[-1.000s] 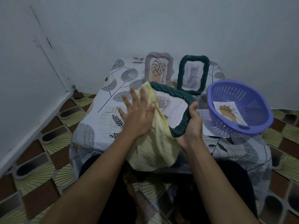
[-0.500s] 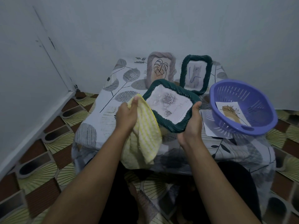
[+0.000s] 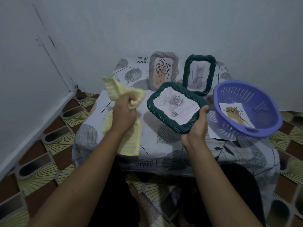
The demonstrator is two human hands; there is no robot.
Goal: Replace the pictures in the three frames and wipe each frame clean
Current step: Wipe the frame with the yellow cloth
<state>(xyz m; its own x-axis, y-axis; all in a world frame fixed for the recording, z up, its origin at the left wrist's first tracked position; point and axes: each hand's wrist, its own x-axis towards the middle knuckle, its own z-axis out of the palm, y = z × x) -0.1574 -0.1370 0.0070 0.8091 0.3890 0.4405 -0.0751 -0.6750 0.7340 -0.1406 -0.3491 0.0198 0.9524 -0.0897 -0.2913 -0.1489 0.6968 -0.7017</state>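
My right hand grips the lower right edge of a dark green rope-edged frame with a rose drawing inside, held tilted above the table. My left hand clutches a bunched yellow cloth out to the left of that frame, apart from it; the cloth's loose end hangs below my wrist. At the back of the table a mauve frame with a leaf drawing and a second dark green frame with a cat drawing stand upright.
A purple plastic basket at the table's right holds a loose picture; a white sheet lies under it. The small table carries a leaf-print cloth and stands against the wall. Patterned floor tiles surround it.
My left hand has pulled the yellow cloth off the rose frame and bunched it, moving left and up. The frame, first half covered by the cloth, now shows fully in my right hand.
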